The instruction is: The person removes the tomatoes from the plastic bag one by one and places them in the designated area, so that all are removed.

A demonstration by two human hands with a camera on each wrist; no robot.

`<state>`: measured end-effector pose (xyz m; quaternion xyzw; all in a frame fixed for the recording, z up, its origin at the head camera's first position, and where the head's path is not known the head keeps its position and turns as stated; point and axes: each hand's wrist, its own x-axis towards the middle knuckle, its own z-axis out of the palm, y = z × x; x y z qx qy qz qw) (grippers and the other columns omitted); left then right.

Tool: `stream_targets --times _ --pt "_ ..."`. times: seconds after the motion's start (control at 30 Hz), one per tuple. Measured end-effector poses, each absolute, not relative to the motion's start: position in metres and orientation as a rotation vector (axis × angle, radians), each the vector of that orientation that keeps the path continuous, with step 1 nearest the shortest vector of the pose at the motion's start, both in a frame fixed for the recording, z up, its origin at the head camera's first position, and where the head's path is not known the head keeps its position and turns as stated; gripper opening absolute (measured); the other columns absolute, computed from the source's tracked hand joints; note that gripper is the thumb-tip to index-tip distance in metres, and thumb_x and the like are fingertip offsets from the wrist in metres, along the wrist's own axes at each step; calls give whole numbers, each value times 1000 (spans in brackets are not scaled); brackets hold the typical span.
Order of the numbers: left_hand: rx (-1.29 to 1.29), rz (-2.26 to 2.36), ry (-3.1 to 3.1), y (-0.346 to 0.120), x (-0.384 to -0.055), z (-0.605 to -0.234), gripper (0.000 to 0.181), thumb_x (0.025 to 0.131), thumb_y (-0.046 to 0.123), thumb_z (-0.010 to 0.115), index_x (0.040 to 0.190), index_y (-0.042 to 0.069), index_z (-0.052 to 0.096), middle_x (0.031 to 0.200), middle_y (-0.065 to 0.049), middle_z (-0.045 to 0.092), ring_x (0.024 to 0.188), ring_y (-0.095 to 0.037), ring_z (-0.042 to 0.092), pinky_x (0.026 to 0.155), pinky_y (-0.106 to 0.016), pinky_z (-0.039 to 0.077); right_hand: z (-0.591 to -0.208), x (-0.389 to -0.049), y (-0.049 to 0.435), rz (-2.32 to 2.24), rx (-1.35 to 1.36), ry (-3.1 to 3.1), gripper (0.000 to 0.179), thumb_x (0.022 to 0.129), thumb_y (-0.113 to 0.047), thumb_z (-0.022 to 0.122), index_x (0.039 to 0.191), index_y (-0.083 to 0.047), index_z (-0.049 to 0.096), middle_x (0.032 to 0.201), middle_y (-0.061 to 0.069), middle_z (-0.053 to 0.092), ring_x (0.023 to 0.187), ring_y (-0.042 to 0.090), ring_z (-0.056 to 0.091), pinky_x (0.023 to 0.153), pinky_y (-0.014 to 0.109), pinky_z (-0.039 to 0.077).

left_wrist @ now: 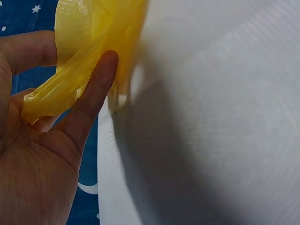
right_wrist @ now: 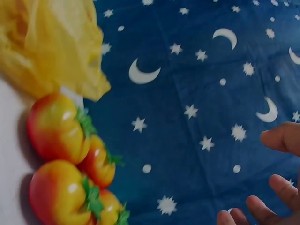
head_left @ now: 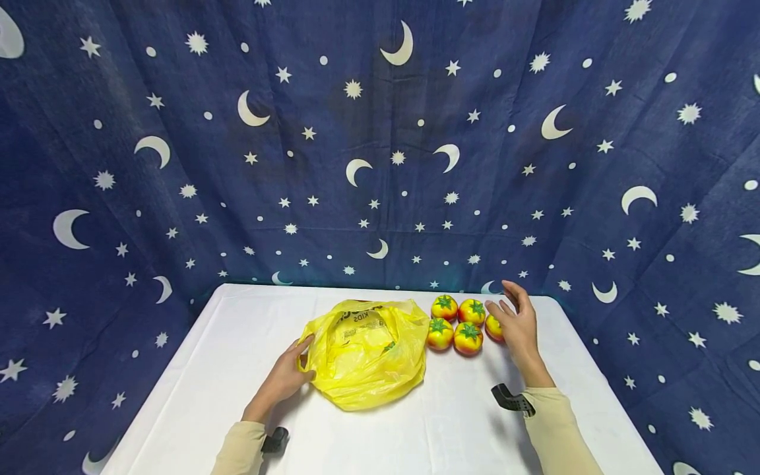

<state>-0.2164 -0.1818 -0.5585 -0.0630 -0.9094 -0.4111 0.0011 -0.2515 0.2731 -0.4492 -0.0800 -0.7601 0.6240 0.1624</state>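
Observation:
A yellow plastic bag lies on the table with its mouth spread and printed lettering on the inner wall. My left hand holds the bag's left edge; in the left wrist view the thumb presses the yellow film from the front, with fingers behind. Right of the bag several red-and-yellow tomatoes with green leafy tops sit close together. Over the rightmost tomato, partly covering it, is my right hand, fingers spread and holding nothing. A bit of green shows inside the bag.
A white cloth covers the table. Behind and around it hangs a dark blue curtain with moons and stars. A black wrist mount sits on the right forearm, another on the left.

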Motion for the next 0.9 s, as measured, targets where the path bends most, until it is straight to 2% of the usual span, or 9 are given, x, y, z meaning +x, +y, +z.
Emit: stream_targets --times 0.2,0.47,0.7,0.9 --pt "-194 -1305 -2855 -181 -215 -557 86 73 3 75 151 8 39 149 -13 46 104 -19 61 90 -40 48 -438 -244 260 1825 -161 -2146 57 91 -10 67 143 -11 44 149 7 43 139 20 40 114 35 35" --pt "-185 -1313 -2850 -180 -216 -555 86 72 3 75 151 8 39 150 -15 44 103 -19 62 88 -38 48 -436 -235 240 1862 -10 -2158 54 90 -4 66 140 -8 46 144 5 47 134 17 45 104 14 40" --pt "-179 -1330 -2840 -180 -217 -553 86 73 2 74 151 9 38 152 -15 42 105 -20 64 88 -37 50 -442 -233 218 1934 133 -2157 55 88 2 66 139 -2 45 143 16 43 134 24 44 101 13 42" --pt "-183 -1366 -2826 -180 -216 -551 86 74 1 73 152 9 37 153 -15 40 109 -23 65 91 -38 50 -449 -232 202 1980 208 -2202 55 88 -1 68 138 -2 46 142 14 45 135 30 43 99 12 44"
